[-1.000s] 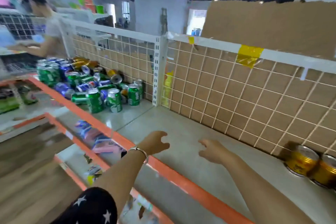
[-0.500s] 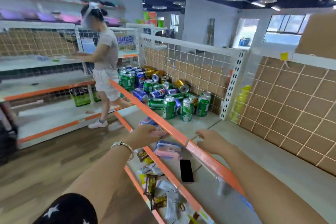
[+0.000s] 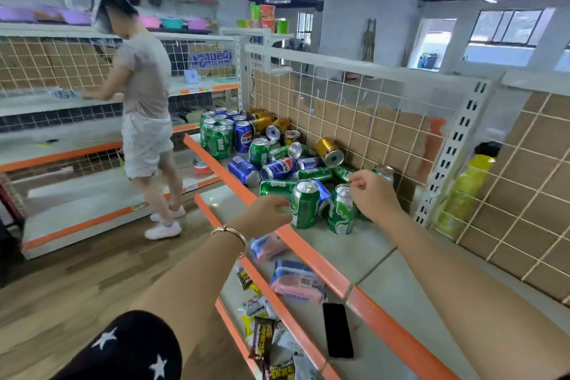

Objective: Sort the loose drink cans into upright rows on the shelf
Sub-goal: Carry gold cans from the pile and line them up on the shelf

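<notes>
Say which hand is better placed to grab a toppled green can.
Probably the right hand: it hovers over the pile beside a toppled green metal can. The left hand sits at the orange shelf edge, behind an upright green can.

Blue cans (image 3: 279, 167) carry Pepsi logos (rest illegible).

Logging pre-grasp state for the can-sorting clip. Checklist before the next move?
1. Left hand free: ok, holds nothing, beside the nearest upright green metal can.
2. Right hand grip: cannot tell; fingers curl over a second upright green can, contact unclear.
3. Pile sorted: not ok; blue cylindrical cans and gold cans lie on their sides.
4. Room for rows: ok; bare grey shelf surface shows in front of the pile.
5. Far group of upright green and blue cans: ok, standing.
</notes>
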A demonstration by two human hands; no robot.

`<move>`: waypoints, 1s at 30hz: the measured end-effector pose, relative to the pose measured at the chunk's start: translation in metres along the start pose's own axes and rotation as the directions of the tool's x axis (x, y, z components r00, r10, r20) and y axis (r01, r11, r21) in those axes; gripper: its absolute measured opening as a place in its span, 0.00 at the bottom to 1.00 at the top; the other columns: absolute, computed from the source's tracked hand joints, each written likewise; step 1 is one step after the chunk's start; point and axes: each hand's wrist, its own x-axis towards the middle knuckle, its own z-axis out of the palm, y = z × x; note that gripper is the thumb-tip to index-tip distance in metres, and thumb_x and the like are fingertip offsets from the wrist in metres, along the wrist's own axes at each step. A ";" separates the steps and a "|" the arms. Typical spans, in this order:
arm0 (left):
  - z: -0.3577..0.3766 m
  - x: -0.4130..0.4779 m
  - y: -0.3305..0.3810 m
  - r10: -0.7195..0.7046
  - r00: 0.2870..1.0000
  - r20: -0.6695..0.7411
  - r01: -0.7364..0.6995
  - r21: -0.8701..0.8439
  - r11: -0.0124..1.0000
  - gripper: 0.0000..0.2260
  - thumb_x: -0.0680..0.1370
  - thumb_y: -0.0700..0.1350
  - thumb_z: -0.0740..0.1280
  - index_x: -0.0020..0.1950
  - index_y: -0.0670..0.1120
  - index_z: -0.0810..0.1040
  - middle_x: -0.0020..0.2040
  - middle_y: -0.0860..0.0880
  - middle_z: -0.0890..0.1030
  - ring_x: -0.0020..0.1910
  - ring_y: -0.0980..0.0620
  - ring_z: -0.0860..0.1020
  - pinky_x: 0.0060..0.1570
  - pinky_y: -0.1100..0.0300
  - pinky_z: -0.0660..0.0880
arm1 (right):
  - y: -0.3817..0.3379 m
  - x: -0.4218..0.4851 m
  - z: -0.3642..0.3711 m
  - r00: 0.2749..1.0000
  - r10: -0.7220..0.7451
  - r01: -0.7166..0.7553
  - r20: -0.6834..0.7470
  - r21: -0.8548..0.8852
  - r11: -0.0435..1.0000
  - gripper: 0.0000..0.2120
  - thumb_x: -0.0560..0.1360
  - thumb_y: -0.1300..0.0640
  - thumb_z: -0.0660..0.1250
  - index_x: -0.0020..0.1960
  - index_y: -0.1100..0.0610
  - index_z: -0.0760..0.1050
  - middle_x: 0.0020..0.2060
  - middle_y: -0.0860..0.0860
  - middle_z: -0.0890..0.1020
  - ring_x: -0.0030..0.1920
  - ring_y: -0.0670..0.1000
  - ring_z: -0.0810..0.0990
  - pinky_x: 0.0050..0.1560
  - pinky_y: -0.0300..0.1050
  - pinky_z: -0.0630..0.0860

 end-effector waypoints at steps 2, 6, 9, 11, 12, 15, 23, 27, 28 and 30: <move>-0.002 0.034 -0.001 0.015 1.000 -0.014 -0.015 -0.003 1.000 0.07 0.76 0.44 0.65 0.53 0.46 0.77 0.51 0.45 0.78 0.51 0.47 0.77 0.47 0.60 0.71 | 0.000 0.034 0.007 1.000 0.011 -0.010 -0.025 0.016 1.000 0.13 0.76 0.63 0.59 0.58 0.59 0.76 0.52 0.55 0.81 0.51 0.54 0.78 0.50 0.43 0.73; -0.012 0.089 -0.004 0.018 0.999 -0.029 -0.018 -0.023 1.000 0.17 0.77 0.46 0.65 0.65 0.43 0.74 0.63 0.46 0.77 0.60 0.49 0.75 0.56 0.63 0.68 | 0.003 0.100 0.020 0.996 0.074 -0.074 0.045 0.003 0.997 0.15 0.75 0.62 0.61 0.61 0.59 0.75 0.57 0.56 0.80 0.55 0.58 0.78 0.56 0.46 0.73; -0.020 0.121 -0.012 -0.003 0.997 -0.081 -0.004 -0.087 0.996 0.14 0.77 0.44 0.66 0.62 0.42 0.76 0.59 0.44 0.79 0.52 0.51 0.76 0.52 0.63 0.69 | 0.004 0.138 0.034 0.984 0.139 -0.136 0.108 -0.032 0.990 0.19 0.75 0.59 0.65 0.65 0.60 0.73 0.61 0.58 0.78 0.61 0.58 0.75 0.61 0.46 0.70; -0.024 0.140 -0.017 -0.022 0.997 -0.079 0.014 -0.101 0.995 0.13 0.76 0.44 0.66 0.60 0.42 0.77 0.55 0.43 0.80 0.46 0.51 0.75 0.48 0.59 0.72 | 0.005 0.154 0.045 0.974 0.166 -0.154 0.157 -0.085 0.984 0.21 0.75 0.57 0.65 0.66 0.60 0.72 0.61 0.59 0.77 0.60 0.59 0.75 0.57 0.45 0.70; -0.026 0.149 -0.020 -0.028 0.996 -0.084 0.019 -0.106 0.994 0.13 0.76 0.43 0.66 0.60 0.42 0.77 0.54 0.43 0.79 0.46 0.50 0.75 0.47 0.58 0.72 | 0.007 0.162 0.050 0.969 0.179 -0.163 0.171 -0.108 0.981 0.20 0.75 0.57 0.66 0.65 0.60 0.72 0.60 0.59 0.78 0.58 0.59 0.76 0.53 0.44 0.70; -0.036 0.177 -0.026 -0.031 0.992 -0.120 0.012 -0.158 0.987 0.14 0.77 0.42 0.65 0.61 0.41 0.77 0.57 0.42 0.79 0.51 0.47 0.77 0.51 0.56 0.74 | 0.011 0.190 0.063 0.961 0.220 -0.196 0.169 -0.151 0.969 0.19 0.74 0.53 0.67 0.62 0.60 0.73 0.55 0.59 0.79 0.53 0.59 0.77 0.45 0.43 0.68; -0.072 0.258 -0.060 -0.069 0.985 -0.155 0.031 -0.235 0.972 0.18 0.77 0.43 0.65 0.66 0.41 0.73 0.62 0.43 0.77 0.61 0.46 0.75 0.61 0.56 0.72 | 0.006 0.266 0.103 0.940 0.316 -0.222 0.129 -0.471 0.854 0.29 0.72 0.44 0.66 0.66 0.61 0.68 0.63 0.61 0.74 0.63 0.62 0.73 0.60 0.51 0.71; -0.094 0.309 -0.077 -0.133 0.974 -0.182 0.072 -0.305 0.950 0.14 0.75 0.41 0.65 0.59 0.40 0.76 0.55 0.41 0.79 0.54 0.42 0.78 0.54 0.51 0.74 | 0.019 0.286 0.119 0.856 0.498 -0.386 0.140 -0.469 0.795 0.35 0.67 0.43 0.70 0.67 0.60 0.67 0.62 0.58 0.76 0.61 0.60 0.76 0.59 0.49 0.74; -0.100 0.321 -0.081 -0.131 0.975 -0.178 0.070 -0.313 0.947 0.11 0.74 0.43 0.65 0.54 0.41 0.77 0.50 0.41 0.79 0.50 0.43 0.78 0.52 0.50 0.75 | 0.021 0.291 0.120 0.839 0.522 -0.408 0.153 -0.458 0.790 0.35 0.66 0.44 0.71 0.67 0.61 0.67 0.61 0.59 0.77 0.59 0.59 0.77 0.57 0.48 0.75; -0.111 0.348 -0.088 -0.108 0.980 -0.166 0.054 -0.302 0.952 0.08 0.70 0.48 0.64 0.43 0.45 0.74 0.44 0.43 0.75 0.42 0.47 0.75 0.47 0.50 0.75 | 0.021 0.303 0.121 0.823 0.545 -0.426 0.161 -0.460 0.779 0.34 0.64 0.45 0.74 0.63 0.61 0.70 0.56 0.58 0.79 0.54 0.58 0.79 0.53 0.47 0.77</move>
